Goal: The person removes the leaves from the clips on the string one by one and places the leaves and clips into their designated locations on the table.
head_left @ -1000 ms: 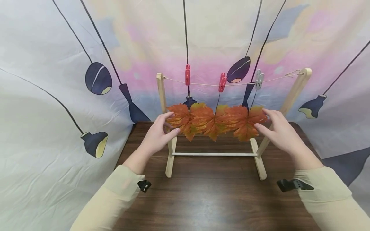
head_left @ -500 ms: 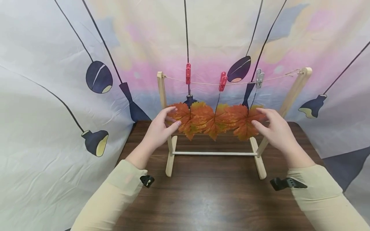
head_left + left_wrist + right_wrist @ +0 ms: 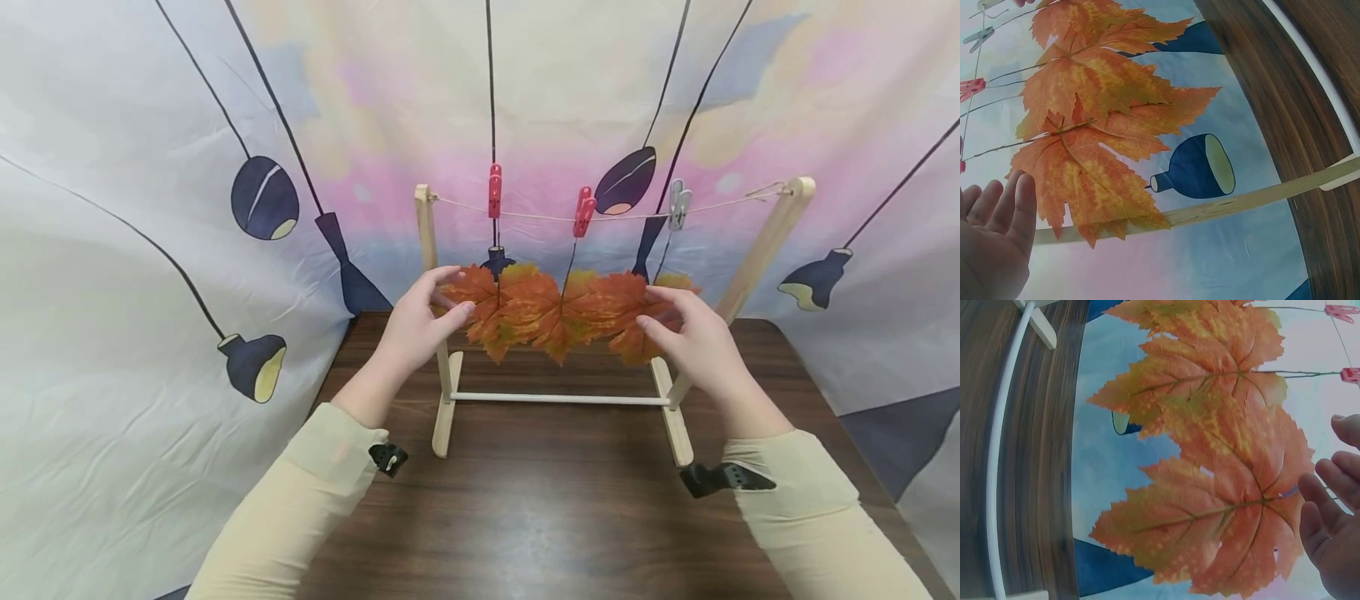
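Three orange maple leaves hang side by side from a string, overlapping at their edges: the left leaf, the middle leaf and the right leaf. Two red clothespins and a grey clothespin grip the string above them. My left hand is at the left leaf's outer edge, fingers extended and thumb apart. In front of the right leaf is my right hand, its fingers loosely bent around nothing. Whether either hand touches a leaf I cannot tell.
A wooden stand carries the string between two posts, with a white crossbar low between its feet. It stands on a dark wooden table. Behind hangs a cloth printed with lamps.
My right hand has moved left, from the right leaf's outer edge to in front of it. My left hand has shifted slightly up and right. The leaves hang about as before.
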`<state>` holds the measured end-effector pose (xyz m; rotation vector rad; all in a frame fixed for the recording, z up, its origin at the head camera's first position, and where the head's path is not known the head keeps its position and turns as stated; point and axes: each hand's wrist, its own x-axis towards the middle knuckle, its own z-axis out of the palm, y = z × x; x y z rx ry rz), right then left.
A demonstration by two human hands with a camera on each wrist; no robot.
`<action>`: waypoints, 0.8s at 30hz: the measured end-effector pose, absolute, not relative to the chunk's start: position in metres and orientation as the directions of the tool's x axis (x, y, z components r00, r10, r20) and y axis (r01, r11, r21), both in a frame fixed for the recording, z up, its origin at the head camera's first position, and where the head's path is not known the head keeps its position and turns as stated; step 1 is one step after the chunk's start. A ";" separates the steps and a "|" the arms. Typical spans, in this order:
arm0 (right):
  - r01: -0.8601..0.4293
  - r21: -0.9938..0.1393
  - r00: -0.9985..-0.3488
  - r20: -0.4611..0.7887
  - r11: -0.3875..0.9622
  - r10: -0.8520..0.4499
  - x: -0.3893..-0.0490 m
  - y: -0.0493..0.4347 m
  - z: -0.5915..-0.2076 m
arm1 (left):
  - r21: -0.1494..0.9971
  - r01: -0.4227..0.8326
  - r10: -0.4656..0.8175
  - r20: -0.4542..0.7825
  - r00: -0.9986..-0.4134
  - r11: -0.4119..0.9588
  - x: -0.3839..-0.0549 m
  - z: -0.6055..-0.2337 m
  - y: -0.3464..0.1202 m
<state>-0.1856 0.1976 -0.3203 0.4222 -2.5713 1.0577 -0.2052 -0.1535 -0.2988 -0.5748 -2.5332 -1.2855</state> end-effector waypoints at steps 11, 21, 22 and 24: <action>-0.361 -0.665 -0.927 0.333 0.654 -0.173 -0.190 0.177 -0.316 | 0.733 0.416 0.196 0.371 -0.908 0.539 -0.215 -0.284 -0.148; -0.371 -0.691 -0.927 0.312 0.620 -0.207 -0.201 0.155 -0.312 | 0.721 0.455 0.177 0.431 -0.885 0.523 -0.218 -0.261 -0.136; -0.374 -0.690 -0.926 0.313 0.620 -0.210 -0.202 0.153 -0.312 | 0.723 0.453 0.174 0.429 -0.886 0.522 -0.218 -0.260 -0.135; -0.384 -0.688 -0.922 0.320 0.615 -0.218 -0.204 0.150 -0.312 | 0.731 0.447 0.167 0.425 -0.889 0.516 -0.218 -0.258 -0.134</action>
